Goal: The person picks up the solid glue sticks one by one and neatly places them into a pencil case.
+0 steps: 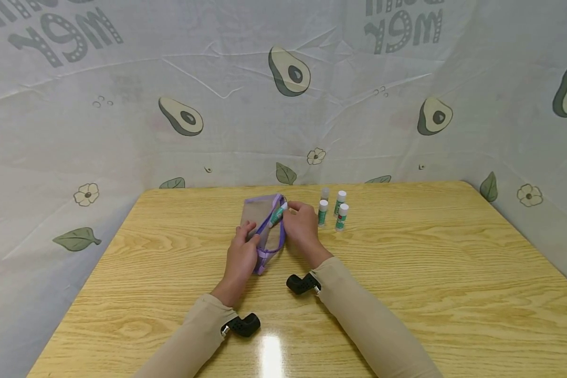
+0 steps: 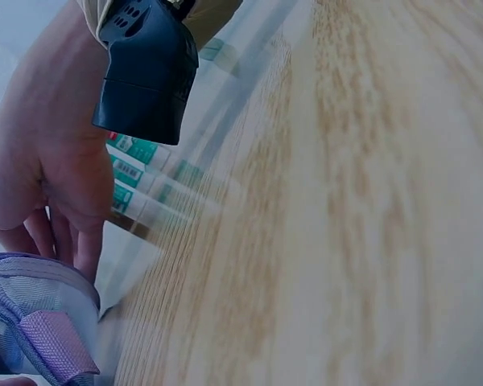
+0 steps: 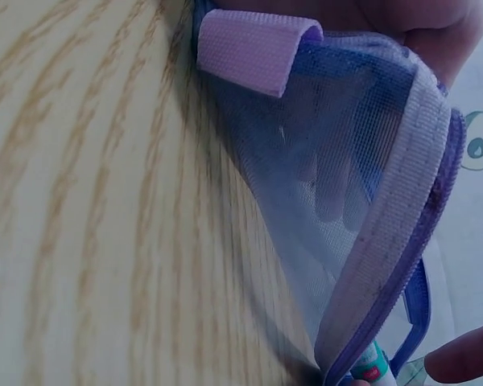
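Observation:
A mesh zip pouch with purple edging lies on the table, its mouth spread apart towards the right. My left hand grips the pouch's near left edge; in the right wrist view its fingers show through the mesh. A green-and-white glue stick lies tilted in the pouch's mouth. At its white-capped upper end, my right hand pinches the stick, though the fingertips are partly hidden. In the right wrist view, only a short piece of the glue stick shows beside the zip.
Just right of my right hand, several similar glue sticks stand upright in a cluster. The wooden table runs back to a hanging cloth printed with avocados. Each wrist carries a black camera mount.

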Demonstrator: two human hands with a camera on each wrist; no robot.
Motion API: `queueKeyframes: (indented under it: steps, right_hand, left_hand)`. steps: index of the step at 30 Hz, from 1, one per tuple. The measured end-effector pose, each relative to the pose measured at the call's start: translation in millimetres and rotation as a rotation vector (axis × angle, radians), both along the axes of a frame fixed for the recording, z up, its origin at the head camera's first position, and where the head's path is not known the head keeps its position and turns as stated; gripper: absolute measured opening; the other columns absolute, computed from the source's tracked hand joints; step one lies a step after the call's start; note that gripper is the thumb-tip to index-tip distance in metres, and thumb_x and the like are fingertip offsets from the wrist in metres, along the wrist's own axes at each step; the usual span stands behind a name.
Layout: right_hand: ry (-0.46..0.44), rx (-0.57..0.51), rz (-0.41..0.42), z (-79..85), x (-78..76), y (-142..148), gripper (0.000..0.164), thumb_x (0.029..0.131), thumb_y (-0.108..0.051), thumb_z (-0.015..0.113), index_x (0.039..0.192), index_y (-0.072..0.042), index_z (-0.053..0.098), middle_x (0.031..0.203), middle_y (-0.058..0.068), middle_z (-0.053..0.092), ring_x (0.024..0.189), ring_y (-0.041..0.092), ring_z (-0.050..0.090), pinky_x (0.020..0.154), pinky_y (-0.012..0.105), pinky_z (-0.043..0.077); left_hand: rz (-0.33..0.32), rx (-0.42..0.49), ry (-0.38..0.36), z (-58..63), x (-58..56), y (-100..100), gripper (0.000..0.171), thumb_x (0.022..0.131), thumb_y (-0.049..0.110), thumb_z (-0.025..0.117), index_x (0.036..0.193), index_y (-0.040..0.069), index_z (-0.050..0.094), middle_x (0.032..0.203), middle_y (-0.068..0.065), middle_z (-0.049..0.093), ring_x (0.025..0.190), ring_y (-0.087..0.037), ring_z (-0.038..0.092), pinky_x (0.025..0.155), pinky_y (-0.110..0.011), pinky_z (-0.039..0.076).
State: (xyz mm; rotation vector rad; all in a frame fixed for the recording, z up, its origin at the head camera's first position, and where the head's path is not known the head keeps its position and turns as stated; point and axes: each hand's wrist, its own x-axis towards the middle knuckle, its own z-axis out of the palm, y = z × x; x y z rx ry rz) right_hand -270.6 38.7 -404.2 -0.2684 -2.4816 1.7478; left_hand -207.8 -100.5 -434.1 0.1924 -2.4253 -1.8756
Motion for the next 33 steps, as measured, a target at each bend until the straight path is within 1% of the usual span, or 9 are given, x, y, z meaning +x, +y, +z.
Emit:
queueKeyframes:
  steps: [2,3,5,10,17,23,26,29,33]
  right_hand:
    - [0.015,0.004,0.000,0.5,0.0,-0.9,0.038,0.104,-0.019,0.061,0.138,-0.007,0.071,0.138,0.013,0.072,0.123,0.027,0.069,0.101,0.041,0.060]
    - [0.021,0.003,0.000,0.7,-0.2,-1.3,0.037,0.104,-0.019,0.061,0.136,-0.006,0.072,0.140,0.013,0.071,0.131,0.028,0.066,0.106,0.044,0.058]
    - [0.027,-0.010,0.007,0.5,-0.7,-2.1,0.035,0.104,-0.019,0.061,0.135,-0.006,0.073,0.135,0.014,0.074,0.127,0.029,0.069,0.105,0.044,0.059]
    - [0.038,-0.029,0.022,-0.2,-0.3,-3.3,0.034,0.106,-0.015,0.058,0.136,-0.006,0.072,0.125,0.011,0.079,0.111,0.025,0.078,0.096,0.038,0.063]
    - [0.077,-0.046,0.045,2.2,0.7,-0.1,0.034,0.107,-0.015,0.056,0.135,-0.005,0.072,0.128,0.012,0.077,0.115,0.025,0.075,0.096,0.039,0.062]
    - [0.139,-0.074,0.057,10.3,-0.2,4.7,0.032,0.106,-0.014,0.058,0.133,-0.006,0.074,0.129,0.011,0.076,0.122,0.025,0.071,0.097,0.036,0.060]
    - [0.170,-0.087,0.067,15.7,0.6,7.1,0.032,0.105,-0.015,0.060,0.132,-0.007,0.074,0.129,0.009,0.077,0.119,0.024,0.072,0.093,0.034,0.060]
    - [0.201,-0.107,0.087,20.7,1.9,10.1,0.032,0.104,-0.015,0.062,0.133,-0.007,0.074,0.130,0.010,0.076,0.116,0.025,0.074,0.092,0.036,0.063]
    - [0.237,-0.134,0.122,26.4,3.9,15.3,0.033,0.103,-0.013,0.064,0.134,-0.004,0.072,0.132,0.014,0.075,0.117,0.028,0.074,0.097,0.042,0.064]
  left_hand:
    - [0.000,-0.003,0.001,-0.5,-0.6,-0.1,0.051,0.109,0.020,0.046,0.158,0.005,0.049,0.176,-0.007,0.030,0.168,-0.030,0.009,0.136,-0.054,0.011]
    - [0.001,-0.003,0.001,-0.7,-0.8,-0.2,0.051,0.109,0.020,0.046,0.158,0.006,0.049,0.176,-0.007,0.030,0.168,-0.030,0.009,0.136,-0.054,0.011]
    - [0.000,-0.001,0.001,-0.8,-1.4,-0.2,0.051,0.109,0.021,0.046,0.158,0.006,0.049,0.176,-0.007,0.030,0.168,-0.029,0.009,0.136,-0.054,0.011]
    - [0.004,-0.001,0.011,-0.3,-2.0,0.2,0.051,0.109,0.022,0.048,0.157,0.004,0.049,0.176,-0.009,0.031,0.168,-0.031,0.009,0.136,-0.054,0.011]
    - [0.019,-0.013,0.023,-1.8,-2.6,0.3,0.051,0.109,0.022,0.049,0.156,0.004,0.051,0.175,-0.010,0.033,0.168,-0.033,0.011,0.136,-0.054,0.012]
    - [0.011,0.008,0.011,-2.1,-1.8,0.2,0.052,0.109,0.023,0.049,0.157,0.005,0.049,0.176,-0.008,0.031,0.168,-0.030,0.009,0.137,-0.053,0.010]
    - [0.009,0.015,0.010,-1.7,-1.4,0.6,0.051,0.109,0.022,0.049,0.157,0.004,0.049,0.176,-0.008,0.031,0.168,-0.030,0.008,0.137,-0.053,0.010]
    - [0.014,0.021,0.017,-1.0,-1.4,1.4,0.051,0.109,0.021,0.049,0.157,0.003,0.050,0.175,-0.010,0.032,0.168,-0.031,0.009,0.137,-0.053,0.010]
    - [0.018,0.024,0.020,-0.1,-0.4,2.1,0.050,0.109,0.019,0.049,0.155,0.001,0.050,0.175,-0.011,0.032,0.168,-0.032,0.009,0.137,-0.053,0.009]
